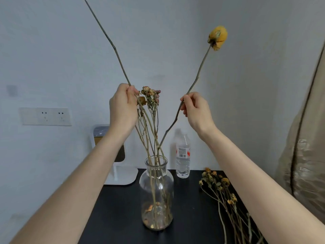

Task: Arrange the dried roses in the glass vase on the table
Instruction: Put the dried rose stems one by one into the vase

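A clear glass vase [156,192] stands on the black table [119,217] with several dried rose stems in it, their small faded heads [150,93] clustered above. My left hand [123,106] pinches a long bare stem [112,44] that runs up out of view and down into the vase. My right hand [197,110] pinches the stem of a yellow dried rose [217,37], whose lower end also reaches the vase neck. A bunch of dried roses [223,194] lies on the table at the right.
A clear water bottle [182,155] stands behind the vase to the right. A white stand with a mirror-like panel [121,171] sits at the table's back left. Wall sockets [45,116] are on the left wall, and a beige curtain [306,155] hangs at the right.
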The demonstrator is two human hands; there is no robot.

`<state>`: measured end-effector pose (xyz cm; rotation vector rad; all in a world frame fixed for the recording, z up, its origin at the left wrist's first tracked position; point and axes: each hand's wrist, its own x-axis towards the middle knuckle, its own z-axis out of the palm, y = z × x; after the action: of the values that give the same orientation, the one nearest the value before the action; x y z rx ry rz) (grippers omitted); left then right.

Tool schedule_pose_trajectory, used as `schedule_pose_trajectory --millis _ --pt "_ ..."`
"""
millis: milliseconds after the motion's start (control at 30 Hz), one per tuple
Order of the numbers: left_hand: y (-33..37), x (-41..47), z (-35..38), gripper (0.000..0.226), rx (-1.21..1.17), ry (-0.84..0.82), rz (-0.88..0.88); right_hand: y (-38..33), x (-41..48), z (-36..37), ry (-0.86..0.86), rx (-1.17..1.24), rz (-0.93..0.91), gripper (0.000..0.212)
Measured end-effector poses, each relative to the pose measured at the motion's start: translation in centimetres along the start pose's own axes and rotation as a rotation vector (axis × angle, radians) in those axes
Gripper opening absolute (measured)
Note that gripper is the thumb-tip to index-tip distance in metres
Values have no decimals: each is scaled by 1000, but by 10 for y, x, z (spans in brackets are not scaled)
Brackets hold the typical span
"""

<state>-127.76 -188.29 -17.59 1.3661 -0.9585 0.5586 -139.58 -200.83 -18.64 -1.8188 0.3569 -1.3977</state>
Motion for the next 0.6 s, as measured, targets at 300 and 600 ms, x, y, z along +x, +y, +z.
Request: schedule_pose_trajectory --millis 300,600 --pt "-6 3 6 23 97 -26 55 13 -3 14 -81 -56 -26 26" --pt "-36 -29 13 24 127 -241 7 33 -19 17 -316 -197 37 19"
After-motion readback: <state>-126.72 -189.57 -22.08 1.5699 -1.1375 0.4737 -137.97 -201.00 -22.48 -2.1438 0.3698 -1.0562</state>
